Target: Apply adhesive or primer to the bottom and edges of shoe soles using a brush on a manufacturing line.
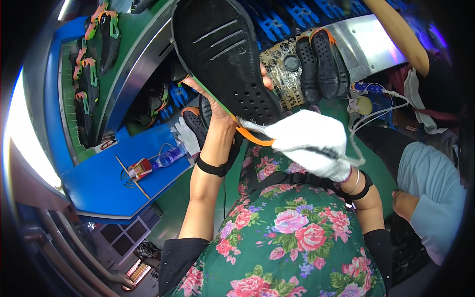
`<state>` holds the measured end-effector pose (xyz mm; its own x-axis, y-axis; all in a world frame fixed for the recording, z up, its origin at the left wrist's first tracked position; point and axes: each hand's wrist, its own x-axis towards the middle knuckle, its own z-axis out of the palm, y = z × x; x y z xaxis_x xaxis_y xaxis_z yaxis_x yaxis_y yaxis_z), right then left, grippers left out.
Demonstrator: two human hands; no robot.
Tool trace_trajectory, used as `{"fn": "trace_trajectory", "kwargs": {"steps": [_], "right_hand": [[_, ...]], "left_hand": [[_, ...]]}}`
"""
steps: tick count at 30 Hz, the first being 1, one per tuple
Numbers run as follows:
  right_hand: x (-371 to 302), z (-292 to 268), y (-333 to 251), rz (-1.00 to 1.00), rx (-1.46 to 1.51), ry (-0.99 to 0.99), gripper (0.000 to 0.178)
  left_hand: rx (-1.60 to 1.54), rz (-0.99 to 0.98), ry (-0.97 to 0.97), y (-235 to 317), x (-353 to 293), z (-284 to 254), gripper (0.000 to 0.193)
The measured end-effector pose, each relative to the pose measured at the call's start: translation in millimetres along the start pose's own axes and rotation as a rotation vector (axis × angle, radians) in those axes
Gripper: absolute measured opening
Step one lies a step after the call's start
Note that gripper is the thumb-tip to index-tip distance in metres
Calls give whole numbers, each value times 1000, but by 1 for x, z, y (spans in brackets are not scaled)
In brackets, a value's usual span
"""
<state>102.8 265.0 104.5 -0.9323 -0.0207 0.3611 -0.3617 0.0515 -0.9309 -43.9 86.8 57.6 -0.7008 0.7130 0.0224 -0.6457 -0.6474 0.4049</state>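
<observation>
A large black shoe sole (217, 64), with holes at one end and an orange heel edge, is held up tilted before me. My bare left hand (216, 103) grips it from behind; fingertips show at its right edge. My right hand (311, 141), in a white glove, is closed around a slim, light-coloured tool (251, 126). That tool's tip meets the sole's rim by the orange edge. What the tool is I cannot make out. From the gloved hand a clear hose (357, 159) leads off to the right.
More black soles (324, 64) stand beside a tape-wrapped roll (287, 72). A blue side table (104, 183) holds a bottle (170, 156), a red box (140, 169) and a white glove (187, 136). Shoes ride a green conveyor (126, 54) at left. Another person's arm (403, 37) reaches in at upper right.
</observation>
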Motion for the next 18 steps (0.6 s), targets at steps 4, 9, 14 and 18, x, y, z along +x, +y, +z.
{"fn": "trace_trajectory", "kwargs": {"steps": [4,9,14,18], "right_hand": [[-2,-3,2,-47,-93,14,18],[-3,-5,-1,-57,-57,-23,20],[-9,-5,-4,-18,-125,40,13],[-10,-9,-6,46,-58,36,12]], "left_hand": [[88,-3,69,4,-1,-4,135],[1,-43,15,2,2,-1,133],[23,-42,-61,1,8,0,133],[-28,-39,-141,-1,13,5,132]]}}
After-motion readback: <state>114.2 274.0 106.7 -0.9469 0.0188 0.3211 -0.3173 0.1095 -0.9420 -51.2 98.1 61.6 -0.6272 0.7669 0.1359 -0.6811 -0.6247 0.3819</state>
